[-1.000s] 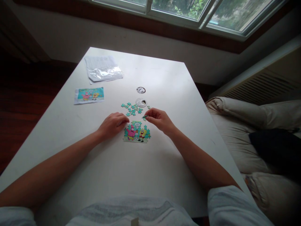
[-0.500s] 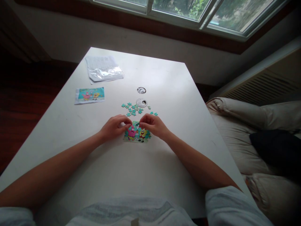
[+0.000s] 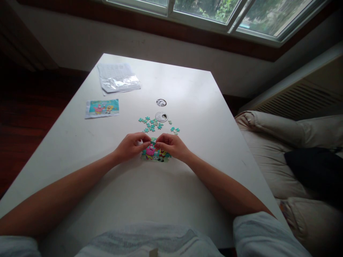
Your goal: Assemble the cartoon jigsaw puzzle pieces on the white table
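A partly joined jigsaw puzzle [image 3: 150,151] with a pink and a yellow cartoon figure lies flat on the white table. Over its upper edge my right hand [image 3: 171,145] pinches a puzzle piece, now mostly hidden by the fingers. My left hand [image 3: 132,144] is close beside it at the puzzle's upper left, thumb and fingertips drawn together; whether anything is between them is hidden. Just beyond the hands are several loose teal puzzle pieces [image 3: 152,125], with a smaller group of pieces [image 3: 175,130] to the right.
Two round items, a silvery ring-like disc [image 3: 158,119] and a smaller dark-rimmed disc [image 3: 161,102], lie behind the pieces. A picture card [image 3: 103,108] rests at the left, below papers in a clear plastic sleeve [image 3: 119,80]. A beige sofa [image 3: 257,150] stands right of the table [image 3: 128,200].
My right hand has carried the puzzle piece left and toward me, over the puzzle. My left hand has shifted slightly right, so the fingertips nearly meet. Loose pieces at the right have come into view.
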Available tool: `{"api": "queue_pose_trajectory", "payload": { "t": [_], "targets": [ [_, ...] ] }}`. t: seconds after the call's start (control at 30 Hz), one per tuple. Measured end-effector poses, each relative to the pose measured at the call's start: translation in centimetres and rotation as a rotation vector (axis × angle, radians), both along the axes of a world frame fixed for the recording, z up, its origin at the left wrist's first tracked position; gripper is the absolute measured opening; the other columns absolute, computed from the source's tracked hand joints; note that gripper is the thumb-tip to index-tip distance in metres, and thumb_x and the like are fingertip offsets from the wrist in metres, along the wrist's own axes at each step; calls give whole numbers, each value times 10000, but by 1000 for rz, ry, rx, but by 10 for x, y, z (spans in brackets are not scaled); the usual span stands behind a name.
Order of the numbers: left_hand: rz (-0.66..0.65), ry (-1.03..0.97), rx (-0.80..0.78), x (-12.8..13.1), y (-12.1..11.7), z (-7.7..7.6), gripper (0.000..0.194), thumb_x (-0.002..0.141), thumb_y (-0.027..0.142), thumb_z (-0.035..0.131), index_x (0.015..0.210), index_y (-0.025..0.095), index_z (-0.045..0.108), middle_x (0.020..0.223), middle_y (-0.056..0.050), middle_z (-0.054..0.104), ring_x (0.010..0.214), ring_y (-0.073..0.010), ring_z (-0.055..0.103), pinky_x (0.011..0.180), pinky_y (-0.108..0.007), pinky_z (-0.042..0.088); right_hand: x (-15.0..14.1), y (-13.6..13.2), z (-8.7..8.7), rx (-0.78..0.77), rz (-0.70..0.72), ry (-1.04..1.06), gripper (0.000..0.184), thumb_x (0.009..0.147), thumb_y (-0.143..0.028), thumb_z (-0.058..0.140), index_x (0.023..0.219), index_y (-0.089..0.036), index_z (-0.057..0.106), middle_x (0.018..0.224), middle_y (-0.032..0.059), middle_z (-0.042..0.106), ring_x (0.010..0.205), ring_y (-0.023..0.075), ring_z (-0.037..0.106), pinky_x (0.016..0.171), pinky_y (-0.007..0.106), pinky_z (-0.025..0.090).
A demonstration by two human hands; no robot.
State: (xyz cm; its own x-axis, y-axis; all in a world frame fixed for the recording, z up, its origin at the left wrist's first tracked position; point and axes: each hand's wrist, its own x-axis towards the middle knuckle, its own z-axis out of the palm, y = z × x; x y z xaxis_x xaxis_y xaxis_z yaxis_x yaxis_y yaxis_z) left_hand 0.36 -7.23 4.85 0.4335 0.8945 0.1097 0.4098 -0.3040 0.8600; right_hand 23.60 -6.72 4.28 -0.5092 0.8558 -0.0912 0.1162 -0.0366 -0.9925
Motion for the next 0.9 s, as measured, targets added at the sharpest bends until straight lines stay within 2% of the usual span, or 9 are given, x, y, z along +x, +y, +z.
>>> {"api": "queue_pose_trajectory", "payload": {
  "t": [0.2,0.57,0.77,0.9],
  "targets": [
    [-2,-37,-38,1,-1,-1,252,913,410,629,905,181,734,840,-20,720,762,-151,613,668,-235,456,1,0,-5,16,5,-32,290,858,-461,715,912,-177,698,787,21,708,698,137,617,650,256,481],
    [2,-33,-50,1,0,-4,287,916,441,628,885,174,728,815,-17,717,731,-144,606,649,-229,453,1,-1,-4,93,27,-128,287,862,-460,698,919,-179,700,674,-25,604,597,106,487,556,231,388],
    [-26,13,-26,1,-3,-3,248,918,411,634,870,187,730,810,-9,705,738,-148,604,677,-249,445,-2,-4,-2,104,29,-86,256,871,-424,697,954,-182,685,743,-11,633,626,107,504,589,240,411],
    [-16,45,-3,2,-4,-2,237,910,403,645,847,192,731,798,-4,689,721,-141,591,682,-251,427,-3,-4,-2,125,63,-15,293,878,-399,693,1099,-211,652,824,-7,660,681,112,548,636,242,445]
  ]
}}
